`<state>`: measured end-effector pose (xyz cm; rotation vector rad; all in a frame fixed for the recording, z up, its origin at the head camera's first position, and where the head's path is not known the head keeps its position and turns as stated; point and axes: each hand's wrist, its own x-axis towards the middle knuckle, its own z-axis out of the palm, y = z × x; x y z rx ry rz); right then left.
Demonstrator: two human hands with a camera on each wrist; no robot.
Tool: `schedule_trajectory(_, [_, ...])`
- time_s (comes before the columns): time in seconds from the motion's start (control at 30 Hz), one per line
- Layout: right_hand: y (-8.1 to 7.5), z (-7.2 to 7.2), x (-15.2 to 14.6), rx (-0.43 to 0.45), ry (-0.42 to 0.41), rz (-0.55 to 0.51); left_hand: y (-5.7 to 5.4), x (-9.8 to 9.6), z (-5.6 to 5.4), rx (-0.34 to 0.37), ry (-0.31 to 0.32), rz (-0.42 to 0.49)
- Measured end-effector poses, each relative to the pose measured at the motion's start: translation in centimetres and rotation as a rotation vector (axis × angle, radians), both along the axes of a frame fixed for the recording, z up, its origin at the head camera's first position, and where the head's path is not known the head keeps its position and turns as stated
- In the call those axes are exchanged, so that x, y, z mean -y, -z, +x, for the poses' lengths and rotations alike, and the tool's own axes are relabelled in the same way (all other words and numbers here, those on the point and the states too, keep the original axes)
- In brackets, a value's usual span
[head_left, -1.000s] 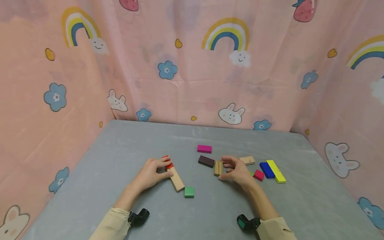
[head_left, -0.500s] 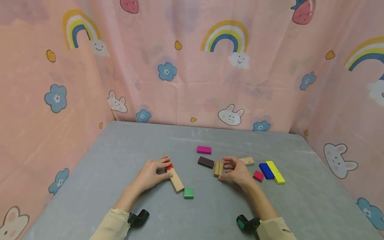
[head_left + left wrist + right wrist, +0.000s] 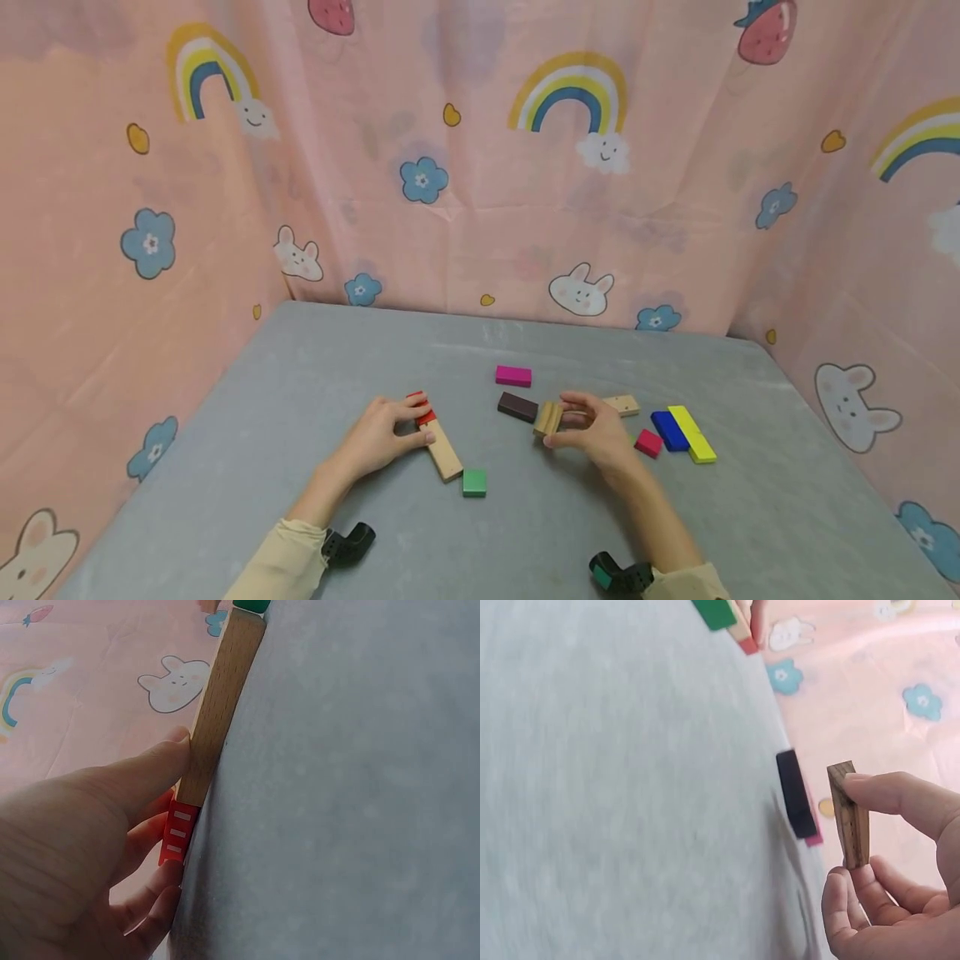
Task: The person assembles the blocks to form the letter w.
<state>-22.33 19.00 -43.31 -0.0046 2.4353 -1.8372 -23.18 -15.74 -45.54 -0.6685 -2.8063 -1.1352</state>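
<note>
My left hand [image 3: 390, 429] steadies a row of two blocks lying on the table. Its thumb presses the side of a plain wooden block [image 3: 444, 452], while its fingers bend around a red block [image 3: 177, 831] with pale marks. A green block [image 3: 474, 482] sits by the near end of that row. My right hand [image 3: 911, 847] pinches a grooved brown wooden block [image 3: 852, 817] between thumb and fingertips. In the right wrist view that block hangs clear of the table. Left of it lies a dark brown block [image 3: 517, 407].
A magenta block [image 3: 513, 377] lies farther back. Right of my right hand are a pale block with dots [image 3: 622, 405], a small red block [image 3: 648, 443], a blue block [image 3: 670, 431] and a yellow block [image 3: 692, 434]. A pink patterned curtain [image 3: 480, 225] surrounds the grey table [image 3: 360, 350].
My right hand has raised the grooved wooden block slightly, and the block now tilts. My left hand and the blocks at it stay in place.
</note>
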Motion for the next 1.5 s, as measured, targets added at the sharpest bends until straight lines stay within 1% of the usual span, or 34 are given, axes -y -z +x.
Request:
schedule_trajectory(0.23, [-0.4, 1.1, 2.1, 0.043, -0.021, -0.078, 0.2, 0.0, 0.2, 0.013, -0.001, 0.013])
schedule_trajectory(0.43, [-0.5, 1.6, 4.3, 0.069, -0.06, -0.096, 0.2, 0.0, 0.1, 0.008, -0.008, 0.01])
schedule_trajectory(0.67, [-0.2, 1.3, 5.7, 0.074, -0.075, -0.022, 0.0, -0.1, 0.0, 0.008, -0.017, -0.002])
schedule_trajectory(0.93, [0.3, 0.7, 6.1, 0.067, -0.072, 0.078, -0.1, -0.1, 0.0, 0.012, -0.027, -0.002])
schedule_trajectory(1.07, [0.6, 0.6, 6.2, 0.067, -0.092, 0.127, 0.0, -0.1, 0.0, 0.012, -0.025, -0.001])
schedule_trajectory(1.33, [0.7, 1.0, 6.1, 0.072, -0.124, 0.155, 0.2, -0.1, 0.2, 0.001, -0.001, 0.007])
schedule_trajectory(1.5, [0.5, 1.1, 6.2, 0.062, -0.14, 0.164, 0.0, -0.1, 0.0, -0.012, 0.019, 0.015])
